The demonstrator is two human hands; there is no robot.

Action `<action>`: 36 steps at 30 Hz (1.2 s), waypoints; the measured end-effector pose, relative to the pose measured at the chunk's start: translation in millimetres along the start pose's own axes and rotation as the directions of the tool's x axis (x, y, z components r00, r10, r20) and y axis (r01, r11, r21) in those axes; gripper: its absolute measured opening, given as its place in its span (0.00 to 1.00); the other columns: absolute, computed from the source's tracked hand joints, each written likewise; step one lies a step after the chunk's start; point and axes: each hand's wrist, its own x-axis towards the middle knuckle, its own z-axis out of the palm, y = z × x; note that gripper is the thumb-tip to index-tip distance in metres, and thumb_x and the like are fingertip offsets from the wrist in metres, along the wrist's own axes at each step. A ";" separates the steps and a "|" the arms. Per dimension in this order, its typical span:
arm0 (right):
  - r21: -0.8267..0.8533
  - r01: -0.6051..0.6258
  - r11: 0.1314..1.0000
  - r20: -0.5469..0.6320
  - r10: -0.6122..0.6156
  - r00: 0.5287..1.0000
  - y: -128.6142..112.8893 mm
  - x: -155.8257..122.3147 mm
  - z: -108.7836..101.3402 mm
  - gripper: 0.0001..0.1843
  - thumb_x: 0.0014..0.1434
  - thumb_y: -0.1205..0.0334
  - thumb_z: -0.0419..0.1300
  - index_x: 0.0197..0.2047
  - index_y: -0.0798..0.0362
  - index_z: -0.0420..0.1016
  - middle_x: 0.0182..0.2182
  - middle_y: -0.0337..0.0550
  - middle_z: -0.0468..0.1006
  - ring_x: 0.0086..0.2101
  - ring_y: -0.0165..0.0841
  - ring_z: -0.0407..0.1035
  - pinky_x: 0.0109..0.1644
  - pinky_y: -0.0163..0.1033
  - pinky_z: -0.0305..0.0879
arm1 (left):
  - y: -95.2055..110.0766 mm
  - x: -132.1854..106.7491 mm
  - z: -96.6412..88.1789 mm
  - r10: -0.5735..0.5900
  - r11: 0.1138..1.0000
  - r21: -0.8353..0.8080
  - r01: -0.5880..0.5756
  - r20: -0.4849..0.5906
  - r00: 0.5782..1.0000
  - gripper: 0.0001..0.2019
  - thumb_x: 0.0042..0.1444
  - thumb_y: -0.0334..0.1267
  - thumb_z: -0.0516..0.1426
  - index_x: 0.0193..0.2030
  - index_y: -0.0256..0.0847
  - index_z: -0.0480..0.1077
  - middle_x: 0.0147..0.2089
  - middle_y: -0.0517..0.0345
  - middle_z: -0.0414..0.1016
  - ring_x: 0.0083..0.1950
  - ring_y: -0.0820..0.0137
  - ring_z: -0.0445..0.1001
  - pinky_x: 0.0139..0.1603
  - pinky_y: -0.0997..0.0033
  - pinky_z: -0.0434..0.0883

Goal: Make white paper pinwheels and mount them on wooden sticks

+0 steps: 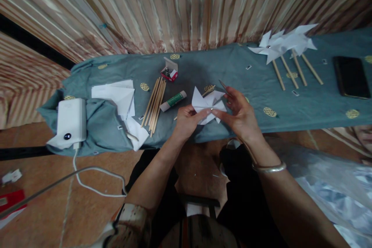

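Between my hands is a white paper pinwheel (213, 100), its points folded in and a small shiny pin at its centre. My left hand (187, 120) is closed on its left side, the thumb reaching to the centre. My right hand (238, 110) pinches the right side, its thumb beside the pin. A thin, pointed metal tool (222, 84) juts from the right hand's fingers; its kind is unclear. Part of a wooden stick (175, 118) shows by my left hand. Just left lie a green-and-white glue stick (173, 100) and several wooden sticks (154, 104).
An opened red box of pins (169, 70) stands behind the glue stick. White paper sheets (116, 95) and a white power bank (71, 120) with a cable lie left. Several pinwheels on sticks (281, 46) and a dark phone (351, 76) lie right. A pleated curtain (186, 7) hangs behind the cloth-covered table (290, 112).
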 end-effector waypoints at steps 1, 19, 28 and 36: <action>0.040 -0.016 0.999 0.011 0.015 1.000 1.6 0.4 0.4 0.43 0.40 0.51 0.74 0.58 0.46 0.65 0.59 0.49 0.69 0.58 0.44 0.65 0.60 0.54 0.63 | 0.3 -0.1 0.3 -0.005 1.000 -0.004 0.005 0.001 1.000 0.16 0.33 0.46 0.71 0.27 0.37 0.78 0.27 0.59 0.79 0.27 0.73 0.73 0.34 0.71 0.70; 0.316 -0.257 0.913 0.151 0.219 0.964 -22.4 -2.0 6.0 0.42 0.39 0.57 0.75 0.57 0.44 0.63 0.28 0.32 0.79 0.30 0.36 0.76 0.38 0.44 0.74 | -2.1 -3.2 1.3 -0.044 0.999 0.011 0.044 -0.010 0.999 0.17 0.34 0.48 0.71 0.28 0.38 0.78 0.27 0.59 0.79 0.28 0.72 0.72 0.33 0.71 0.69; 0.284 -0.220 0.933 0.122 0.192 0.974 -20.0 -2.1 7.1 0.43 0.39 0.54 0.75 0.57 0.46 0.64 0.30 0.36 0.81 0.33 0.39 0.77 0.39 0.45 0.75 | -3.7 -3.0 0.2 -0.008 0.997 0.070 0.010 -0.032 0.999 0.14 0.37 0.46 0.70 0.28 0.39 0.79 0.27 0.60 0.79 0.28 0.74 0.71 0.33 0.72 0.68; 0.303 -0.229 0.925 0.104 0.207 0.973 -20.0 -2.7 8.2 0.39 0.39 0.56 0.75 0.54 0.44 0.66 0.30 0.34 0.81 0.30 0.37 0.77 0.37 0.45 0.76 | -4.6 -3.7 0.1 0.040 0.993 0.110 -0.036 -0.033 0.999 0.12 0.40 0.45 0.69 0.29 0.40 0.79 0.29 0.60 0.79 0.29 0.73 0.72 0.33 0.72 0.68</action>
